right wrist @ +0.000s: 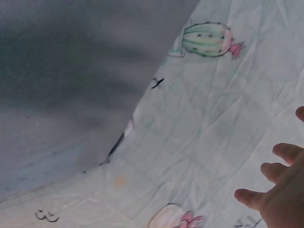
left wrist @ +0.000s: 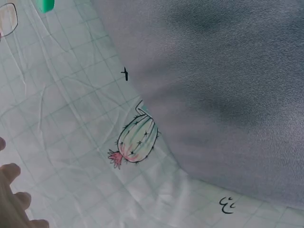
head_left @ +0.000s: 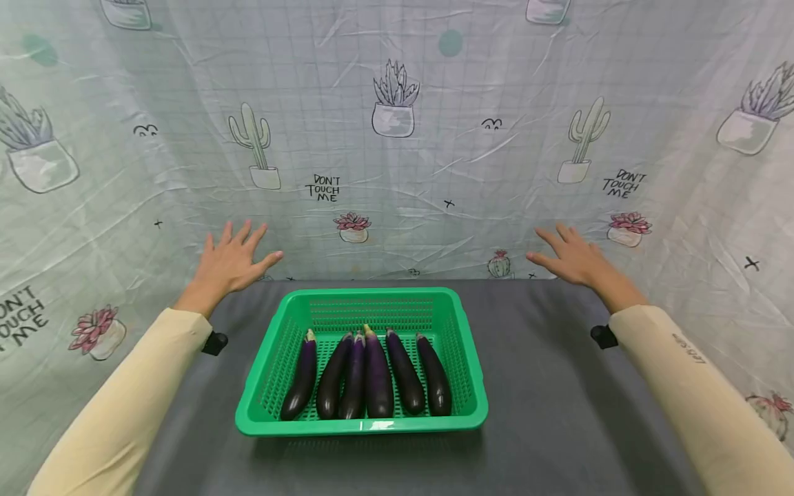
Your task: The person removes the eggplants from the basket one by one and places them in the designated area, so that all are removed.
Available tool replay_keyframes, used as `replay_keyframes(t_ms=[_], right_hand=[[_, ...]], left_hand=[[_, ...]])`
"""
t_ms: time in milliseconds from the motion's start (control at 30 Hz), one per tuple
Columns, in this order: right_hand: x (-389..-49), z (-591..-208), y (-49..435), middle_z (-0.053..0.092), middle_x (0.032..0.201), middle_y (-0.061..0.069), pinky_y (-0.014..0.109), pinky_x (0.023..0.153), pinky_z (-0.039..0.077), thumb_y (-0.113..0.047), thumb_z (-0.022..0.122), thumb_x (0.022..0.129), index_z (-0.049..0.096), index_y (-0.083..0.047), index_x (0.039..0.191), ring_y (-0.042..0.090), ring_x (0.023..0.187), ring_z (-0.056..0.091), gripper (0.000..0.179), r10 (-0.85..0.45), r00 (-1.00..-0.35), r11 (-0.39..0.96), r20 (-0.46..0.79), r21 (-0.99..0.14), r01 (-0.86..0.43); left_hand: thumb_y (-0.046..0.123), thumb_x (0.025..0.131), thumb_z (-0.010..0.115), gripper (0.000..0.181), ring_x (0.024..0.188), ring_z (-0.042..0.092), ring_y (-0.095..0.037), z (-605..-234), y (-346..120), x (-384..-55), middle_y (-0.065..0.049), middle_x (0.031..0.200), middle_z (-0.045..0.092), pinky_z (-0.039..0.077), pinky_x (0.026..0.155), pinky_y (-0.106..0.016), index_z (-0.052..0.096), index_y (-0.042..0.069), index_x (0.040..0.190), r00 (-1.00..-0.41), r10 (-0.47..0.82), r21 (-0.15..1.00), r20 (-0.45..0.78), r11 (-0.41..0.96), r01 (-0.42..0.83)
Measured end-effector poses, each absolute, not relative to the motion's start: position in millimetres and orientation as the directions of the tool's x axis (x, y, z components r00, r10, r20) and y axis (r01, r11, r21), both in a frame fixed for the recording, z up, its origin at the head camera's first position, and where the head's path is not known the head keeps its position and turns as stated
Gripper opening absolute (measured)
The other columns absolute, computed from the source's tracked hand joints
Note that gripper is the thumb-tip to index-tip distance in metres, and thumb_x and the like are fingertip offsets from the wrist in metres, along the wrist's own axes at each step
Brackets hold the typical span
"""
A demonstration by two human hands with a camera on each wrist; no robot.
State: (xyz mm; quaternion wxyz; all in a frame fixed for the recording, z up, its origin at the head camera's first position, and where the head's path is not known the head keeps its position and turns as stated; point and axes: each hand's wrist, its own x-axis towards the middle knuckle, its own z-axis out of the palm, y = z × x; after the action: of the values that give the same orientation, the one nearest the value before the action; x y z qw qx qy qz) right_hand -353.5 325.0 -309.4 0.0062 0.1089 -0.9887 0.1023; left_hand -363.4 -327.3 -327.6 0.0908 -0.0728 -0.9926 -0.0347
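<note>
A green plastic basket (head_left: 362, 426) with slotted walls stands on the dark grey table. Several dark purple eggplants (head_left: 378, 375) lie side by side in it, their stem ends toward the back. My left hand (head_left: 228, 263) is raised beyond the basket's back left corner, fingers spread and holding nothing. Off to the back right, my right hand (head_left: 573, 260) is also raised, with its fingers apart and nothing in it. Neither hand touches the basket. In the wrist views only parts of the left fingers (left wrist: 10, 172) and right fingers (right wrist: 249, 198) show.
A printed curtain (head_left: 434, 172) with cactus drawings hangs behind the table and along both sides. The grey table top (head_left: 533, 386) extends around the basket. Each sleeve has a black wrist device below it, one on the left (head_left: 214, 343) and one on the right (head_left: 604, 337).
</note>
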Motion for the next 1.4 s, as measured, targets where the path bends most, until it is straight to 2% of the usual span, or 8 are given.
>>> replay_keyframes(t_ms=[333,533,667,867,967,1100,1300,1400], right_hand=[[-351,-303,291,0.007,0.170,0.030,0.085,0.114,0.008,-0.070,0.041,0.102,0.022,-0.018,0.167,0.056,0.156,0.005,0.085,-0.291,-0.952,0.940,0.092,-0.156,-0.302],[-346,-300,266,0.006,0.172,0.025,0.082,0.117,0.008,-0.068,0.042,0.103,0.023,-0.020,0.167,0.053,0.157,0.006,0.082,-0.346,-0.934,0.923,0.094,-0.145,-0.356],[-340,-297,245,0.007,0.173,0.022,0.080,0.118,0.012,-0.067,0.042,0.104,0.022,-0.023,0.167,0.050,0.158,0.010,0.079,-0.391,-0.915,0.904,0.098,-0.147,-0.402],[-327,-292,210,0.011,0.173,0.020,0.076,0.113,0.032,-0.067,0.045,0.103,0.021,-0.029,0.167,0.051,0.152,0.030,0.079,-0.447,-0.890,0.872,0.087,-0.179,-0.455],[-319,-290,188,0.018,0.172,0.019,0.072,0.113,0.037,-0.063,0.047,0.104,0.023,-0.026,0.167,0.048,0.150,0.037,0.077,-0.494,-0.865,0.833,0.088,-0.238,-0.500],[-308,-291,156,0.027,0.168,0.017,0.066,0.116,0.038,-0.055,0.050,0.106,0.025,-0.022,0.166,0.041,0.151,0.037,0.073,-0.569,-0.817,0.756,0.095,-0.330,-0.566],[-298,-297,110,0.030,0.168,0.013,0.061,0.120,0.036,-0.050,0.051,0.107,0.027,-0.020,0.165,0.035,0.153,0.036,0.069,-0.652,-0.754,0.667,0.082,-0.413,-0.621],[-295,-302,89,0.032,0.167,0.012,0.057,0.118,0.040,-0.047,0.050,0.108,0.028,-0.017,0.164,0.033,0.149,0.043,0.068,-0.694,-0.716,0.620,0.068,-0.449,-0.644]], left_hand=[[0.078,0.100,0.031,0.093,0.155,0.002,-0.057,-330,-322,-349,-0.025,0.171,0.010,-0.004,0.117,-0.081,0.015,0.017,0.168,-0.957,0.173,0.053,0.232,0.980,0.190],[0.074,0.102,0.032,0.090,0.154,0.006,-0.060,-340,-318,-339,-0.026,0.171,0.011,0.001,0.115,-0.083,0.013,0.017,0.168,-0.954,0.164,0.129,0.252,0.971,0.201],[0.071,0.103,0.033,0.087,0.153,0.007,-0.060,-347,-313,-329,-0.026,0.171,0.011,0.005,0.115,-0.084,0.009,0.019,0.169,-0.959,0.143,0.237,0.245,0.950,0.202],[0.061,0.108,0.036,0.079,0.154,0.013,-0.056,-358,-308,-312,-0.023,0.172,0.011,0.015,0.115,-0.081,0.004,0.022,0.169,-0.966,0.155,0.446,0.209,0.864,0.235],[0.059,0.109,0.033,0.074,0.154,0.017,-0.055,-366,-309,-306,-0.023,0.172,0.013,0.019,0.115,-0.080,0.000,0.029,0.168,-0.970,0.169,0.548,0.176,0.802,0.239],[0.060,0.110,0.029,0.070,0.151,0.020,-0.059,-376,-307,-296,-0.028,0.170,0.016,0.023,0.110,-0.082,-0.003,0.035,0.167,-0.980,0.169,0.663,0.109,0.722,0.198],[0.057,0.111,0.028,0.071,0.152,0.017,-0.059,-388,-293,-286,-0.030,0.170,0.011,0.023,0.113,-0.081,-0.004,0.030,0.168,-0.973,0.227,0.836,0.045,0.525,0.161],[0.059,0.110,0.026,0.072,0.153,0.017,-0.059,-395,-288,-280,-0.029,0.170,0.009,0.022,0.116,-0.079,-0.006,0.028,0.168,-0.971,0.237,0.887,0.012,0.447,0.120]])
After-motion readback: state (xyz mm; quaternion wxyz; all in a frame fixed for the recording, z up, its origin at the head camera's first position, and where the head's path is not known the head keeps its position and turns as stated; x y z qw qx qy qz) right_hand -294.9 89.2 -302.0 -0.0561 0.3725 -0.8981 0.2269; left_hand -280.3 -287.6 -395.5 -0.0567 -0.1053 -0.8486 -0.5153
